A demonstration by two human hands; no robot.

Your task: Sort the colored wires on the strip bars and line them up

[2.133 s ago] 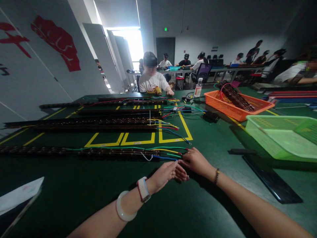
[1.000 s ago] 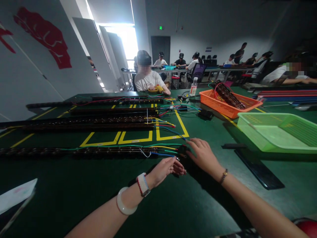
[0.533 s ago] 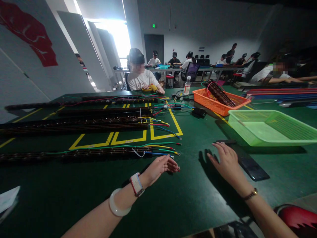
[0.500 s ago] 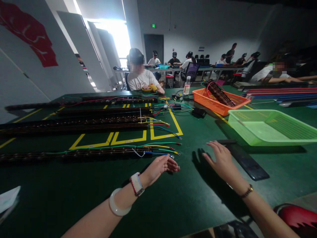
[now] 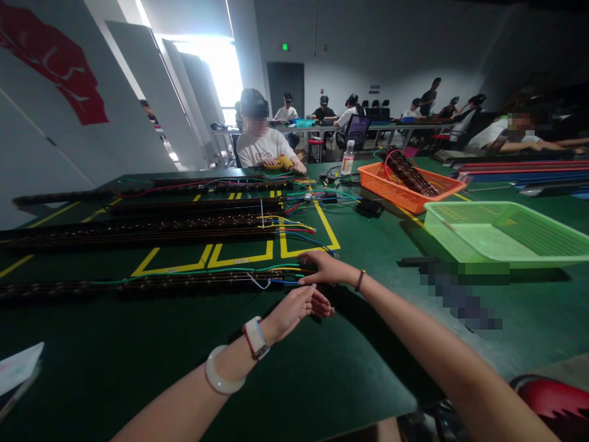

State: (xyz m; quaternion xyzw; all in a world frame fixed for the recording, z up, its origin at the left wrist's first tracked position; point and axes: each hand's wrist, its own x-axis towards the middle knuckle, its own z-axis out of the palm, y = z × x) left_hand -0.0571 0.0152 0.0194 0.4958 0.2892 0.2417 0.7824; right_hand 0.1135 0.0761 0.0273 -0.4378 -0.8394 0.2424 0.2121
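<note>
A long dark strip point(image 5: 138, 285) lies across the green table nearest me, with coloured wires point(image 5: 276, 269) coming out of its right end. My right hand point(image 5: 326, 270) reaches in from the right and lies over those wire ends, fingers bent down close together on them, so the tips of the wires are hidden. My left hand point(image 5: 297, 307) hovers just in front of the strip's end, fingers stretched out and nothing in them. Its wrist wears a watch and a white bangle.
More long dark strips point(image 5: 138, 227) with wires lie farther back among yellow tape lines point(image 5: 239, 258). A green basket point(image 5: 442, 236) and an orange basket point(image 5: 391, 190) of parts stand at the right, a bottle point(image 5: 350, 158) behind. A person point(image 5: 262, 144) works opposite; others sit at far tables.
My right hand has swung back left from the table beside the green basket onto the wire ends of the nearest strip. My left hand has barely moved.
</note>
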